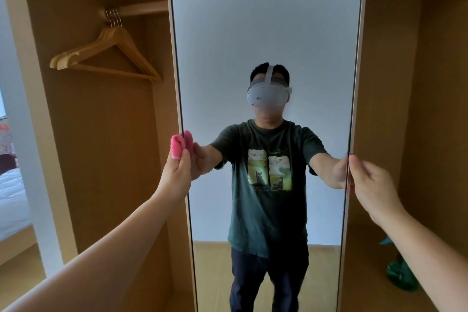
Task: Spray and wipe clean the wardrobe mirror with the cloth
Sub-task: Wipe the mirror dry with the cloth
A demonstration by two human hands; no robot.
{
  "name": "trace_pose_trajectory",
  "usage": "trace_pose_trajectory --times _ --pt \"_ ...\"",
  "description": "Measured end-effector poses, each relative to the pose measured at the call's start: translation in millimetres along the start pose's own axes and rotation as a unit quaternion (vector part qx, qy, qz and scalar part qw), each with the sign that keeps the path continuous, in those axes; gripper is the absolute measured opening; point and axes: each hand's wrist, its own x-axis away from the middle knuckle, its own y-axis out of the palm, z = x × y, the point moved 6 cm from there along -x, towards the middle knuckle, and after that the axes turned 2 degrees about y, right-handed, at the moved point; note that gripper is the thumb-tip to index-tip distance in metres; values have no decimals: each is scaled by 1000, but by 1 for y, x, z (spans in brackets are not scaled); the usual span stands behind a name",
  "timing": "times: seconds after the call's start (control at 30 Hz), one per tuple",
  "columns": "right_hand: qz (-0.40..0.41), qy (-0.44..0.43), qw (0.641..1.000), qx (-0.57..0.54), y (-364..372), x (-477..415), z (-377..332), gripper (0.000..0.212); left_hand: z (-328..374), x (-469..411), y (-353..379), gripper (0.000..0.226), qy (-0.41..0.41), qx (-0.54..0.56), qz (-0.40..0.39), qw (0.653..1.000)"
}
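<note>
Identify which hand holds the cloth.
The left hand: it grips the pink cloth at the left edge of the mirror. The right hand holds only the mirror's right edge, with no cloth.

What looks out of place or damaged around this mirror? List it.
Nothing spilled or broken shows. Only a green object low in the wardrobe, right of the mirror, looks dumped; it is too blurred to identify.
</note>
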Motion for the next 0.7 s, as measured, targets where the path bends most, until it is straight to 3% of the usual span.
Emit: trace_pose_trajectory --times 0.33,0.53,0.7 --pt "-12 25 1000 2 4 9 6 36 -21 10 -2 45 -24 -5 -11 1000" --pt "-7 38 999 9 5 14 11 32 -27 19 -1 31 -28 2 -17 999" --pt "-28 54 998 23 9 22 24 38 -40 25 0 42 -33 5 -19 999"
